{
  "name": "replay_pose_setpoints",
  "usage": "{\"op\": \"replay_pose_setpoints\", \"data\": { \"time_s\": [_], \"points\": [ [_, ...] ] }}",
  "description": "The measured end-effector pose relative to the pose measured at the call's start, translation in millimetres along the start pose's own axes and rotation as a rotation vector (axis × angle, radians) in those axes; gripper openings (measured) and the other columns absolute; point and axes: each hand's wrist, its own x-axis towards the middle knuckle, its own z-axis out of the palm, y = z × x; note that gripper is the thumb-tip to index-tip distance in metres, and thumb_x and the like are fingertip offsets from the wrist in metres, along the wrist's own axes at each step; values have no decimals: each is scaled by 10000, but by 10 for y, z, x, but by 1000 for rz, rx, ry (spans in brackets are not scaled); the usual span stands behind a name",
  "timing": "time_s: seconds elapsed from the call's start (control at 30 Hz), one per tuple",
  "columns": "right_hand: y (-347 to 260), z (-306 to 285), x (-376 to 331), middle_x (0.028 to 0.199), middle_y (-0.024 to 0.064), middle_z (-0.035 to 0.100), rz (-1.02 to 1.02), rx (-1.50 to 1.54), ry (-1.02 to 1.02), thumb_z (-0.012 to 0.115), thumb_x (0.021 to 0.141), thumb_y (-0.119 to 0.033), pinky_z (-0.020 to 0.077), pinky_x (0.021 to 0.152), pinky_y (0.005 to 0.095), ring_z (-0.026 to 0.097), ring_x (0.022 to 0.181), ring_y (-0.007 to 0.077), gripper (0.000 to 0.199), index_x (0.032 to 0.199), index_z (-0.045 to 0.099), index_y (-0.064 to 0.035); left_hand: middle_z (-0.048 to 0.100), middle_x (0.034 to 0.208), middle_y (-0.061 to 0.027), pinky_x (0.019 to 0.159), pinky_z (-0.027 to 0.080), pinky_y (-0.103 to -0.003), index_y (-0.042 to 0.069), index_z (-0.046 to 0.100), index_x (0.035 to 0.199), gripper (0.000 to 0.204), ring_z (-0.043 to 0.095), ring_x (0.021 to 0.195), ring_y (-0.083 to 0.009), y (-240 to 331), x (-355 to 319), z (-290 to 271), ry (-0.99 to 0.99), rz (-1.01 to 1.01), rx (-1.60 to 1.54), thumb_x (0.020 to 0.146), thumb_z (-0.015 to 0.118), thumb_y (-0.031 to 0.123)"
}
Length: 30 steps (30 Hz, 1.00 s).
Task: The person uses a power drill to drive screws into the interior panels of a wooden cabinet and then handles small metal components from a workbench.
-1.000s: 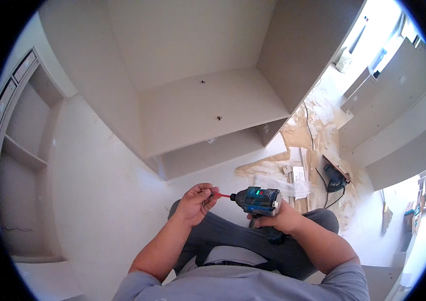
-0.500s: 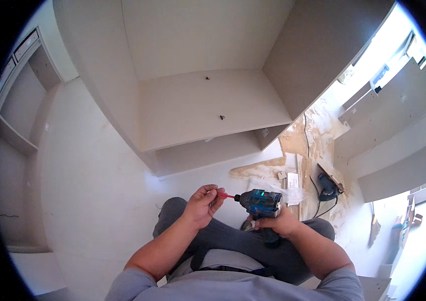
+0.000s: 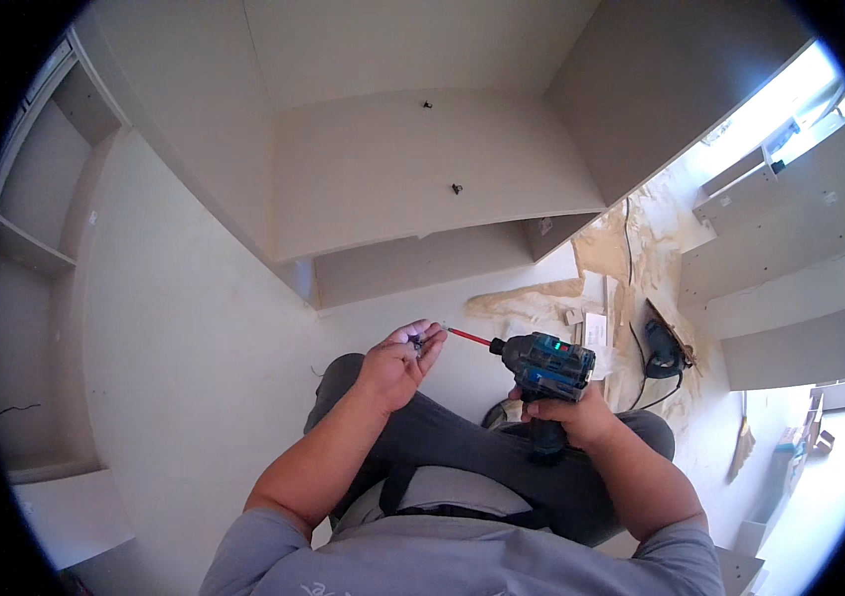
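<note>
My right hand grips a dark blue and black cordless impact driver by its handle. A long red driver bit sticks out of its chuck and points left, with its tip close to my left fingertips. My left hand is half closed, palm up, around small dark screws; the fingers partly hide them. Whether the bit tip touches a screw is too small to tell. Both hands are above my crossed legs, in front of a beige cabinet.
On the cabinet's shelf lie two small dark pieces of hardware. To the right, a corded blue power saw rests on the dusty floor near cardboard scraps. Beige panels stand at right, another open cabinet at left.
My left fingers have let go of the red bit and now show the screws in them. The driver has moved right and slightly up, away from the left hand. The whole view has shifted a little.
</note>
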Motion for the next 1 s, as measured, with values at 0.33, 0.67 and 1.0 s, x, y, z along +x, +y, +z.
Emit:
{"op": "replay_pose_setpoints", "data": {
  "time_s": [0.33, 0.67, 1.0],
  "points": [
    [-29, -1, 5, 1120, 135, 725, 0, -139, -46, 737, 812, 95, 581, 884, 386, 694, 1035, 231, 505, 1284, 601, -21, 633, 1275, -173, 1053, 528, -387, -2, 567, 1350, 326, 637, 1161, -267, 41, -132, 31, -106, -16, 185, 1062, 459, 104],
    [-13, -13, 50, 1098, 139, 731, 0, -199, -96, 741, 800, 114, 599, 817, 366, 704, 1007, 220, 517, 1278, 592, -13, 656, 1244, -218, 988, 578, -401, -42, 578, 1330, 342, 696, 1094, -302, 112, -217, 153, -258, -153, 181, 1070, 397, 87],
    [-27, 32, 56, 1061, 113, 723, -15, -192, -70, 727, 784, 104, 568, 807, 329, 687, 907, 173, 513, 1268, 606, -18, 639, 1284, -239, 967, 592, -396, -18, 555, 1308, 347, 687, 1131, -315, 40, -207, 178, -216, -203, 72, 1088, 423, 216]
  ]
}}
